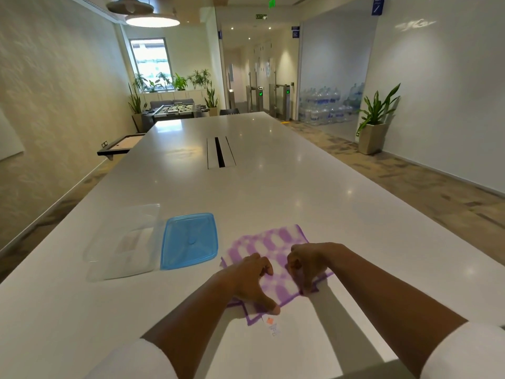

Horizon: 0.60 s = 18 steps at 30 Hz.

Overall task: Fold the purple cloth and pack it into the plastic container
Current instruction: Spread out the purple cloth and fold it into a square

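The purple and white checked cloth [276,243] lies partly folded on the white table [273,187], just in front of me. My left hand [252,279] presses on its near left part, with the thumb at the cloth's near corner beside a small tag [272,325]. My right hand [307,262] pinches the cloth's right edge with curled fingers. The clear plastic container [123,242] stands open to the left of the cloth. Its blue lid [190,240] lies flat between the container and the cloth.
A cable slot [220,152] runs along the middle of the long table. The table's left edge is close to the container. A potted plant [375,124] stands by the right wall, and a foosball table [175,109] sits at the far end.
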Each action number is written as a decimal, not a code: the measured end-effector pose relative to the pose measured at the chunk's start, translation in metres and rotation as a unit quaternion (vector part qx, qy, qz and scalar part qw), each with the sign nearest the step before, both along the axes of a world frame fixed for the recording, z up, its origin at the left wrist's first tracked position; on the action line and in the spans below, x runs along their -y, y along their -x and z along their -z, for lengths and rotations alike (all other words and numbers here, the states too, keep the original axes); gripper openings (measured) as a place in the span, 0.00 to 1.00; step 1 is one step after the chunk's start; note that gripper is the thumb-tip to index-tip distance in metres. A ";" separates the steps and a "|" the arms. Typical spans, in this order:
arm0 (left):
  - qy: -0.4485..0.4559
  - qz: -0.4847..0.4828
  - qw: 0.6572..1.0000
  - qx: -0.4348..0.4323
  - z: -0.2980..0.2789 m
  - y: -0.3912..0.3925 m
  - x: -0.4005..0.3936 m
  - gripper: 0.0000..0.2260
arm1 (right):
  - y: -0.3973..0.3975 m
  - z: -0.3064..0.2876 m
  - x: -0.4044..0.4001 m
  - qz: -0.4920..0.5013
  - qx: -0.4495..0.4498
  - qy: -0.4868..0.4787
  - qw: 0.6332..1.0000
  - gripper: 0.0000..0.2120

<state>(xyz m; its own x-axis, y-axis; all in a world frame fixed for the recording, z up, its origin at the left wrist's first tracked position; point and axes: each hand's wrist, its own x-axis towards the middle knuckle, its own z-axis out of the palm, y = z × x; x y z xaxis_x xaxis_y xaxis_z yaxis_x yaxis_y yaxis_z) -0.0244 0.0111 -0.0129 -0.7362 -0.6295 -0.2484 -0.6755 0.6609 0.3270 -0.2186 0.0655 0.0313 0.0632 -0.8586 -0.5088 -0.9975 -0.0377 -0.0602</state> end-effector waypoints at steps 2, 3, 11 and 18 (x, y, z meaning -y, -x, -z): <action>0.024 0.007 1.000 -0.016 0.000 -0.001 0.001 0.36 | -0.001 0.000 -0.003 -0.026 -0.042 0.026 0.998 0.23; 0.039 0.013 0.999 -0.024 -0.001 -0.002 0.002 0.31 | -0.001 0.000 -0.003 -0.037 -0.059 0.034 0.997 0.21; 0.072 -0.006 0.994 -0.082 -0.015 0.001 0.009 0.13 | 0.013 -0.003 0.002 0.047 0.065 0.114 0.990 0.09; 0.072 -0.056 0.986 -0.142 -0.045 -0.001 0.030 0.15 | 0.028 -0.008 0.014 0.134 0.242 0.251 0.928 0.08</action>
<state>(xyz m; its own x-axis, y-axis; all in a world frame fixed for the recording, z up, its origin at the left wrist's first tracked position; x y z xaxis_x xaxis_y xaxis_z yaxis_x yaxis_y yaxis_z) -0.0238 -0.0192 0.0320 -0.6871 -0.7244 0.0558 -0.6411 0.6407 0.4226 -0.2468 0.0511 0.0390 -0.0702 -0.9975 -0.0087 -0.8353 0.0636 -0.5461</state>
